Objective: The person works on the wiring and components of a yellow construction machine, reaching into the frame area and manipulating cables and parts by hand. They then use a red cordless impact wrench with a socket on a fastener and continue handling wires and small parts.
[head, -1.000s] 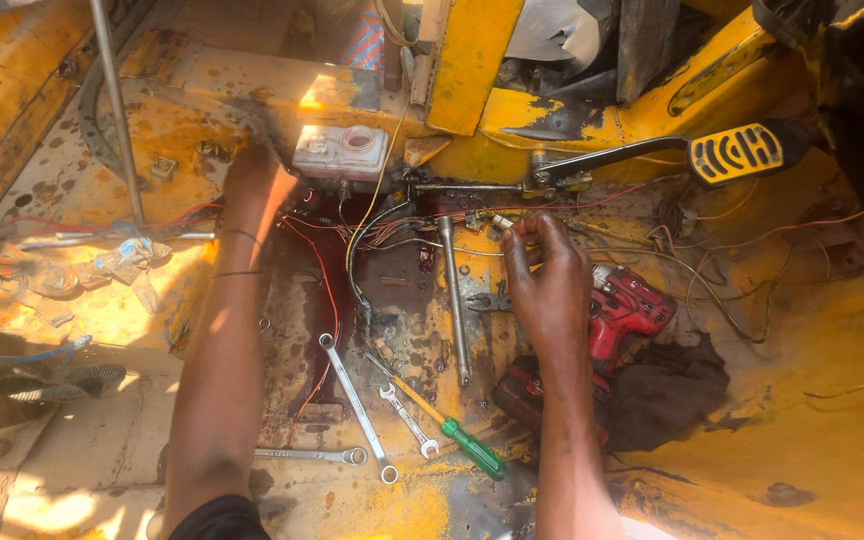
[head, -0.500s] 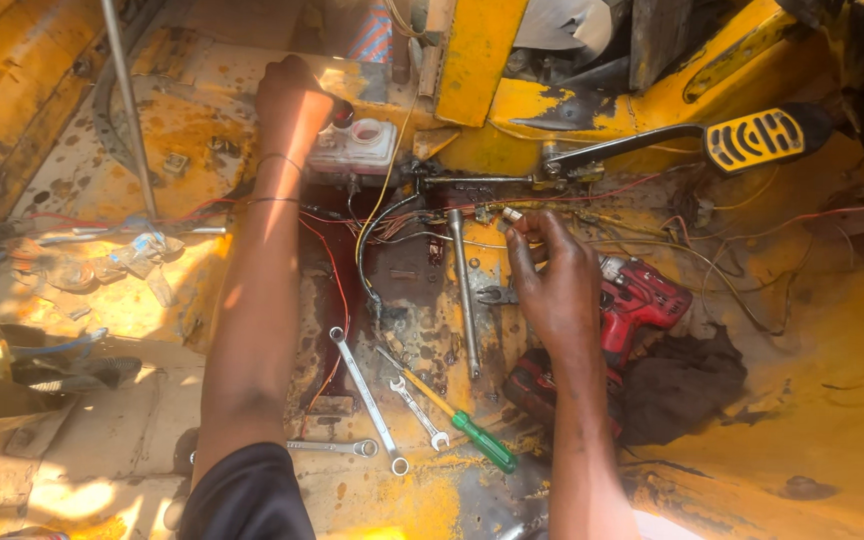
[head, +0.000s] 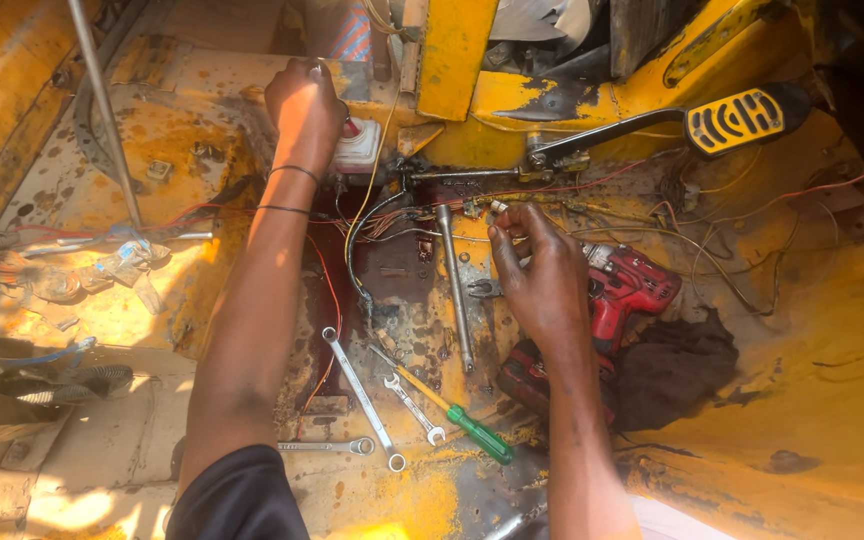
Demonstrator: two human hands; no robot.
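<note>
My left hand (head: 304, 108) reaches far forward and rests closed on top of a white reservoir with a red cap (head: 357, 145) at the back of the yellow vehicle floor (head: 162, 150). My right hand (head: 542, 270) hovers over the tangle of wires (head: 422, 215), pinching a small metal part (head: 499, 209) between thumb and fingertips. A red power drill (head: 627, 285) lies just right of that hand, partly hidden by my wrist.
Several wrenches (head: 360, 395) and a green-handled screwdriver (head: 452, 408) lie on the floor between my arms. A long steel rod (head: 454, 285) runs beside the wires. A pedal with a yellow pad (head: 737, 120) sticks out at upper right. A dark rag (head: 677, 370) sits right.
My left hand has moved forward from the floor near the reservoir up onto its top. My right hand has stayed over the wires with the small part.
</note>
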